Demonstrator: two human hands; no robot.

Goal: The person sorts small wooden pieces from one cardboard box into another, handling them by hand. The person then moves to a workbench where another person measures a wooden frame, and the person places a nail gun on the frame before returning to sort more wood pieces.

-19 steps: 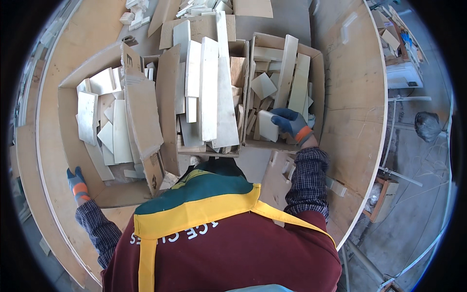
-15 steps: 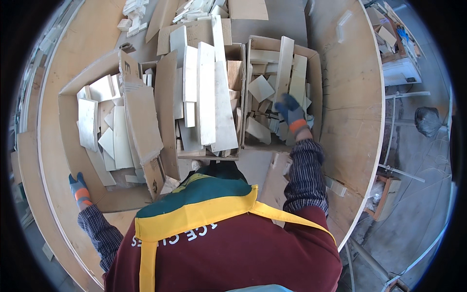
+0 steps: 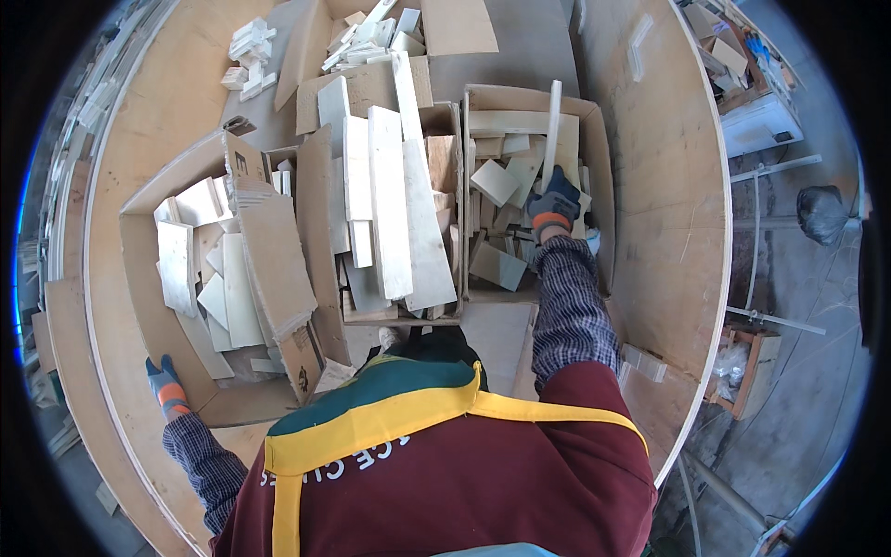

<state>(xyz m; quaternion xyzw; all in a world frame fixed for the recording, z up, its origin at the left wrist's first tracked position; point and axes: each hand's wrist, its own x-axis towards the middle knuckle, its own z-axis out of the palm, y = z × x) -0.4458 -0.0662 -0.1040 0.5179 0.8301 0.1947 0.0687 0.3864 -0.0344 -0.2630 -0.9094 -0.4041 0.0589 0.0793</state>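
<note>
My right hand [image 3: 554, 206], in a dark glove with an orange cuff band, is closed round the near end of a narrow wooden board [image 3: 553, 125]. The board stands on edge over the right cardboard box [image 3: 599, 186], which holds several wood offcuts [image 3: 495, 183]. Against the outer near corner of the left cardboard box [image 3: 139, 278] rests my left hand [image 3: 167, 386], gloved, fingers stretched out and holding nothing. Pale wood pieces [image 3: 243, 292] lie inside that box.
Between them stands a middle cardboard box [image 3: 455, 213] with long boards [image 3: 390, 200] sticking out above its rim. Farther off are another box of offcuts [image 3: 376, 42] and a loose pile of blocks [image 3: 251, 56]. Plywood walls [image 3: 664, 232] enclose the boxes on both sides.
My right hand has closed on the board, which has turned from lying flat to standing on edge. The left hand stays by the left box. The whole view has shifted slightly.
</note>
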